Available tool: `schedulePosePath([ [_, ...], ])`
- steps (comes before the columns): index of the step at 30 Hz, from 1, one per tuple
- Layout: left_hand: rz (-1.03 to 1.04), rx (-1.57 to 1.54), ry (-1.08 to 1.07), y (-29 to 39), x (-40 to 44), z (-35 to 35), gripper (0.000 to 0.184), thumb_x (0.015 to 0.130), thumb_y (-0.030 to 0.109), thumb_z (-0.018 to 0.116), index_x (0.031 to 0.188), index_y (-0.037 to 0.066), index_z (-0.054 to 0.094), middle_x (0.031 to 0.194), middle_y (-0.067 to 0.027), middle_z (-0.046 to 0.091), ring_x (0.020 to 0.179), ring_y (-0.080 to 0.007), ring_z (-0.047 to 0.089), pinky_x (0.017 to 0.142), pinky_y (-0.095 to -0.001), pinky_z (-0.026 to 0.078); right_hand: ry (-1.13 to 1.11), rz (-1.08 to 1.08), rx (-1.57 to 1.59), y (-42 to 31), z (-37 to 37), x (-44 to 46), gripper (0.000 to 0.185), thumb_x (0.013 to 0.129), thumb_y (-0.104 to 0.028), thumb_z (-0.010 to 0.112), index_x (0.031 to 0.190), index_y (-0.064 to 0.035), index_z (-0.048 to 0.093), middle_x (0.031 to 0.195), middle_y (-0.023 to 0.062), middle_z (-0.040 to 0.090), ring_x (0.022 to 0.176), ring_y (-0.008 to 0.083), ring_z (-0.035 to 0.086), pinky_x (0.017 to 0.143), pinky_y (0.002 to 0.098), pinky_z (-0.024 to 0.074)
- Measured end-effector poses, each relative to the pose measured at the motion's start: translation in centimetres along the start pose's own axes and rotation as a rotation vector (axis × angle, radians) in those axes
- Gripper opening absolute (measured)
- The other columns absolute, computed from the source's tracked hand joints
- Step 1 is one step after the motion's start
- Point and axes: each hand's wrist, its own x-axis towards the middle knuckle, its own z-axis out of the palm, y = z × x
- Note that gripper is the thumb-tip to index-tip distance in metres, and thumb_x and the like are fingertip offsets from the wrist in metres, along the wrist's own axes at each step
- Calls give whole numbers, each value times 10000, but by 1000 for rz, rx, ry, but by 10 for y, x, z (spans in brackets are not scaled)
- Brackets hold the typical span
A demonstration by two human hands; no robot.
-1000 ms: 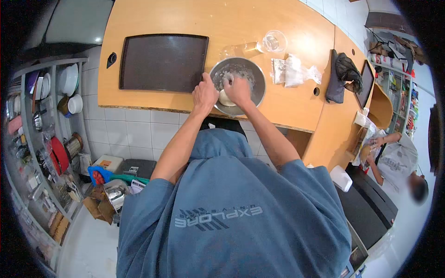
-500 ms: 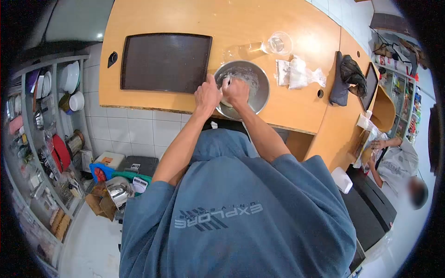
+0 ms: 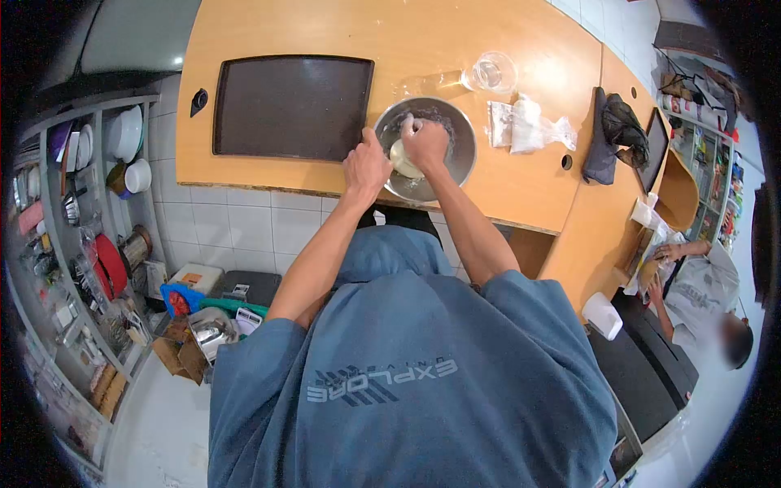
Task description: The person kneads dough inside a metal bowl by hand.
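A pale lump of dough [image 3: 402, 161] lies in the near left part of a metal bowl [image 3: 466, 152], between the two hands and close to the wearer's side. The right hand [image 3: 425, 145] reaches down into the bowl just right of the dough, its fingers bent inward in a loose curl, with a small gap showing near the thumb. The fingertips are partly hidden by the hand itself, so I cannot tell whether they have hold of any dough. The left hand [image 3: 367, 168] is at the bowl's left rim, the dough just to its right; most of its fingers are folded, one digit points up along the rim, and whether they clasp the metal cannot be told. Thin pale residue coats the bowl's inner wall.

The bowl sits near the front edge of a wooden counter [image 3: 277, 28]. Left of it lies a dark rectangular tray [image 3: 293, 107], its right edge near the left hand. Beyond the bowl is a clear plastic cup [image 3: 494, 73], and to the right are white plastic packets [image 3: 529, 127]. Farther right, a person [image 3: 706, 285] in a grey shirt has both hands on a clear bag
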Motion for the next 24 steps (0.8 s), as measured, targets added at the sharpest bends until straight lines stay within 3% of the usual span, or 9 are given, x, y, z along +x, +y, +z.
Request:
schedulePosePath([
  [2,14,10,-18,0,-3,-1,438,871,137,658,1183,-38,405,859,-319,692,836,-518,691,753,-608,547,112,-97,82,-11,-25,-1,368,951,-320,616,712,-43,656,754,186,670,711,419,654,661,539,493],
  [5,15,-7,-16,-2,-4,0,464,827,116,672,1171,-39,402,858,-324,691,838,-522,690,764,-612,546,58,-209,77,-11,-38,5,335,964,-304,609,772,-36,663,812,181,667,799,401,656,708,526,491],
  [9,17,-48,3,2,-6,-3,446,818,103,673,1145,-33,403,850,-328,687,837,-527,688,767,-619,543,-120,-170,29,-9,-34,1,366,983,-344,583,863,-11,678,945,210,689,927,400,646,812,513,511],
  [10,12,-51,-5,2,-6,-4,445,820,103,672,1149,-33,403,851,-328,687,841,-527,688,768,-621,542,-102,-193,-5,-9,-27,-1,407,993,-394,563,996,-3,678,1043,245,685,1018,436,632,879,542,505],
  [13,14,-64,-18,1,-6,-4,441,833,109,666,1157,-33,404,854,-330,686,852,-529,686,770,-625,539,-126,-52,-63,-19,-28,-19,488,997,-456,536,1142,-5,652,1159,260,658,1109,460,606,922,576,486],
  [14,28,-69,-15,-2,-7,-3,437,841,116,664,1159,-34,404,855,-331,686,855,-529,686,769,-626,538,-323,7,-93,-14,-27,-20,562,992,-505,514,1255,-18,614,1257,258,612,1151,455,594,945,584,482],
  [21,8,-34,1,4,-3,-5,368,894,152,632,1130,-32,418,856,-342,685,849,-525,688,759,-620,539,-94,-79,-209,-11,-12,-51,507,978,-458,511,1191,-22,655,1280,249,591,1184,456,582,933,583,486],
  [24,13,-23,-20,0,-1,0,342,900,139,622,1123,-32,428,849,-344,685,838,-518,691,756,-611,544,-82,-172,-196,-2,-8,-41,418,1001,-385,492,1069,-20,682,1130,244,673,1033,433,654,824,538,533],
])
